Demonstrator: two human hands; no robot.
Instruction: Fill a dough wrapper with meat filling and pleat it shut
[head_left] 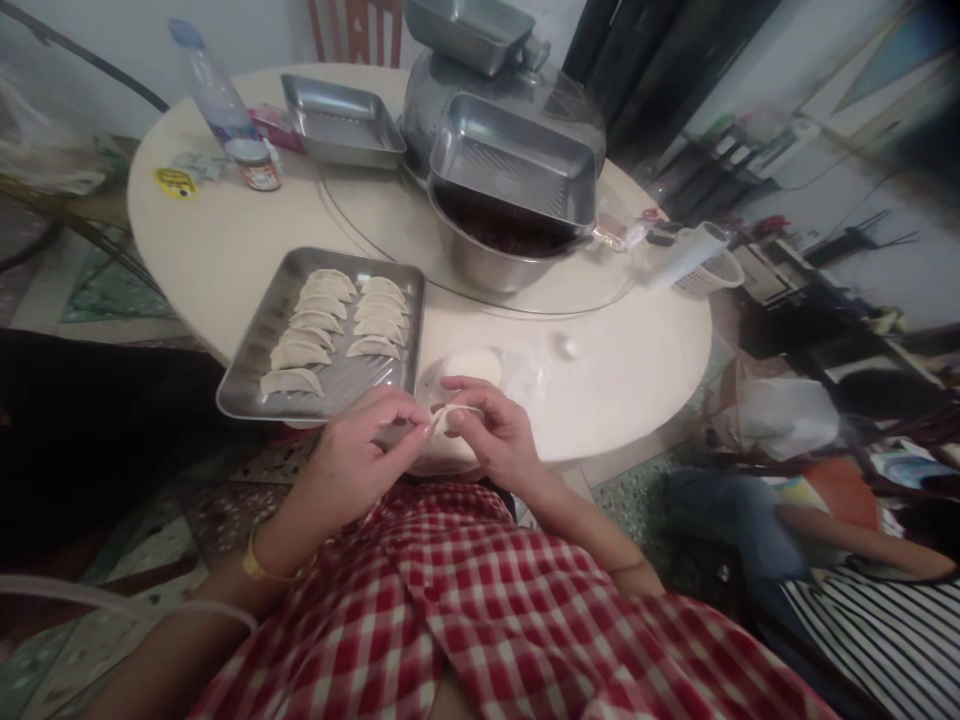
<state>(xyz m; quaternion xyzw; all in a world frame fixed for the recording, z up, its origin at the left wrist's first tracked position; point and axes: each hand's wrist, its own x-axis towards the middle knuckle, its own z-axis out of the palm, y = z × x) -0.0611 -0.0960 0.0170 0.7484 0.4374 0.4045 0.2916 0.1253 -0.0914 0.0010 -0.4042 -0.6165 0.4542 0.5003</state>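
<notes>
Between my two hands is a folded dumpling (448, 415), its edge pinched by fingers on both sides. My left hand (371, 440) closes thumb and forefinger on its left end. The fingers of my right hand (495, 430) are closed round the other end. Just behind my hands lies a stack of pale dumpling wrappers (472, 366) on the table. To the left, a metal tray (255, 345) holds two rows of shaped dumplings (315, 305).
A metal bowl (499, 270) of dark filling stands under a tilted metal pan (517, 165). Another metal tray (345, 125), a plastic bottle (214, 95) and a jar (253, 165) are farther back. A white basket (709, 275) sits at the right edge. Another person (847, 570) sits at right.
</notes>
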